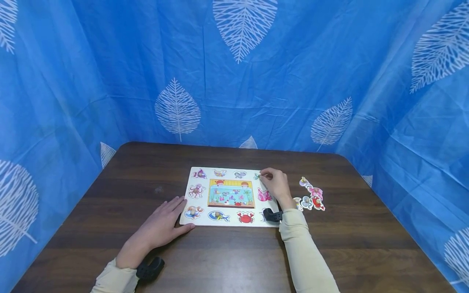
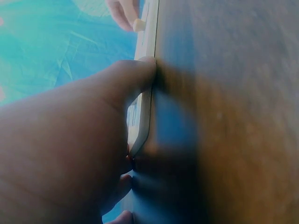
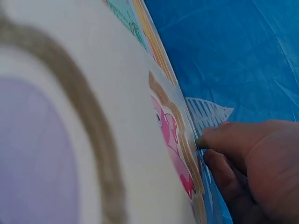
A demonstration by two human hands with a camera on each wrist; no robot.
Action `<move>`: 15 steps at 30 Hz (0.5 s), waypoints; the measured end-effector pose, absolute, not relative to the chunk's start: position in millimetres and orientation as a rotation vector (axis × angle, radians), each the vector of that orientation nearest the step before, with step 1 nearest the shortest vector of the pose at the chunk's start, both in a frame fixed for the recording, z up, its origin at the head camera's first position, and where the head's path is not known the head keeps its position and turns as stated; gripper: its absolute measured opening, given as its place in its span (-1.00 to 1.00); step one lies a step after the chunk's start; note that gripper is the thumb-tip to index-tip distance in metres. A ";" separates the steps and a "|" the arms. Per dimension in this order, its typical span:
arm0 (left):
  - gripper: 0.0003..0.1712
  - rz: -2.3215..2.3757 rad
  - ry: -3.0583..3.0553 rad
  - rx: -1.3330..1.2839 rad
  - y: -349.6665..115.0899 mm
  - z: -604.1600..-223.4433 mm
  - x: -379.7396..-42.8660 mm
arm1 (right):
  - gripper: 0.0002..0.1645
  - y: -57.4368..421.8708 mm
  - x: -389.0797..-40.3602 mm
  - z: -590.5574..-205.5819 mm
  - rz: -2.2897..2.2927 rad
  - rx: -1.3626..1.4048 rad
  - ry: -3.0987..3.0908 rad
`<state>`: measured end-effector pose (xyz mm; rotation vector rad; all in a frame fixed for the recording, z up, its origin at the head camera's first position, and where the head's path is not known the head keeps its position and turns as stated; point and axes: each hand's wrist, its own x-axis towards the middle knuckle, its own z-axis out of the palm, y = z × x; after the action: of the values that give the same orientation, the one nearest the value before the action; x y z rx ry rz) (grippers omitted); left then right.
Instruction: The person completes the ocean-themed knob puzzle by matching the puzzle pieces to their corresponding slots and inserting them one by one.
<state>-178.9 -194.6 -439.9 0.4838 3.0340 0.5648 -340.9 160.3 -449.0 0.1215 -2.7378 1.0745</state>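
A white knobbed puzzle board with sea-animal pictures lies on the table. My left hand rests at its near left corner, fingers along the left side and thumb at the front edge. In the left wrist view the thumb touches the board's rim. My right hand pinches a small green puzzle piece at the far right corner; fingers hide much of it. Pieces with knobs sit in several slots, among them an octopus and a striped fish. A pink slot picture shows near the right hand.
Several loose puzzle pieces lie in a cluster right of the board, including a red crab and a pink one. The dark wooden table is bounded behind and at the sides by blue leaf-patterned cloth.
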 end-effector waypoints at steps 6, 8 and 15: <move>-0.01 0.569 3.033 0.495 -193.8 -440.0 -178.8 | -0.72 163.3 -337.8 -448.7 1.123 0.065 -2.680; -0.01 0.571 3.036 0.495 -194.0 -439.6 -178.2 | -0.72 164.8 -337.2 -448.3 1.124 0.064 -2.670; -0.04 0.571 3.046 0.506 -194.5 -438.3 -177.4 | -0.73 173.9 -336.6 -446.4 1.094 0.077 -2.631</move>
<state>-177.4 -194.5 -438.3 0.5061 3.0458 0.5706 -336.6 173.9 -446.4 0.0766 -2.6306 1.0945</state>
